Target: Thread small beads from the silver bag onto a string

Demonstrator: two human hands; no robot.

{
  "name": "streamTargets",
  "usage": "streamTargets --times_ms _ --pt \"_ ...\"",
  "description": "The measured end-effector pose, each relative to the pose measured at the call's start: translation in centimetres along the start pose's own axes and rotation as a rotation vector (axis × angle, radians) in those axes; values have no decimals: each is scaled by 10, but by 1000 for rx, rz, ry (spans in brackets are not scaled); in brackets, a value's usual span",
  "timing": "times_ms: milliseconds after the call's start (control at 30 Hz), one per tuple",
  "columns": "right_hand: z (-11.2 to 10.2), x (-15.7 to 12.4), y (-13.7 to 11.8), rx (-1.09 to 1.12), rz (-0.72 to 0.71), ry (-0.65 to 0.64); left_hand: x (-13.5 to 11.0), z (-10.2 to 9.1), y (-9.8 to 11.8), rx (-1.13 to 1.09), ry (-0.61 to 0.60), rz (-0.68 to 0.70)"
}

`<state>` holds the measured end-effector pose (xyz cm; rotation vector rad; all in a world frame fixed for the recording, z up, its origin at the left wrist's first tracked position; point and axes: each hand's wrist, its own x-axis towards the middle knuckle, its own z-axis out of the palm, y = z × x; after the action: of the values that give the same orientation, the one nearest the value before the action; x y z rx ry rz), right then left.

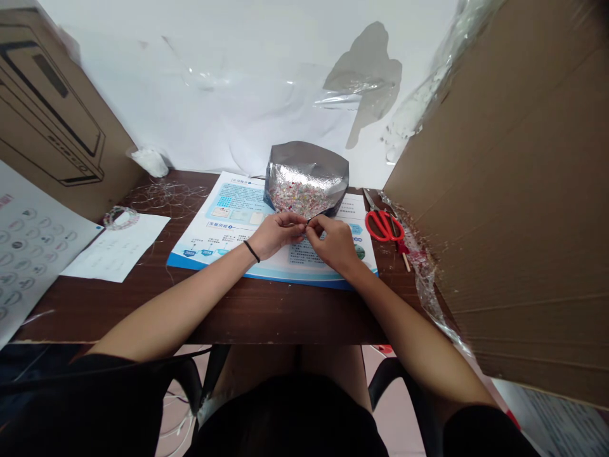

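Farthest left of the silvery pouch [309, 166] stands a sheet printed with rows of circles [28, 244], with a cardboard panel [57, 108] behind it. Closer to the pouch, though well apart on its left, a white paper [117, 251] lies on the brown table [285, 317], with a ring of beads [120, 218] at its upper edge. Next come a crumpled white wad [151, 162] and tangled clear threads [171, 193], both left of the pouch. A blue-and-white printed sheet [219, 219] extends under the pouch and to its left.

Just in front of the pouch's mouth, the left hand [276, 236], a black band [252, 251] at its wrist, has thumb and forefinger drawn together. The pouch itself gapes toward the person, showing many small mixed-colour beads [299, 198]. The right hand [335, 244], also in front of the pouch, meets the left at bent fingertips; I cannot tell whether either set grasps something tiny.

Right of the pouch lie red-handled scissors [383, 225], then crinkled clear plastic [423, 273], and farthest right, a brown cardboard wall [523, 190].
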<state>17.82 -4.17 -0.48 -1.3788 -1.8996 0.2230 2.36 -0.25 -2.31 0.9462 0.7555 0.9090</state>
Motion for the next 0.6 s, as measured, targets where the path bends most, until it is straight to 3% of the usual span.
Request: streamTargets --times_ms 600 --pt "-1 0 0 8 -16 -14 0 0 -1 27 -12 15"
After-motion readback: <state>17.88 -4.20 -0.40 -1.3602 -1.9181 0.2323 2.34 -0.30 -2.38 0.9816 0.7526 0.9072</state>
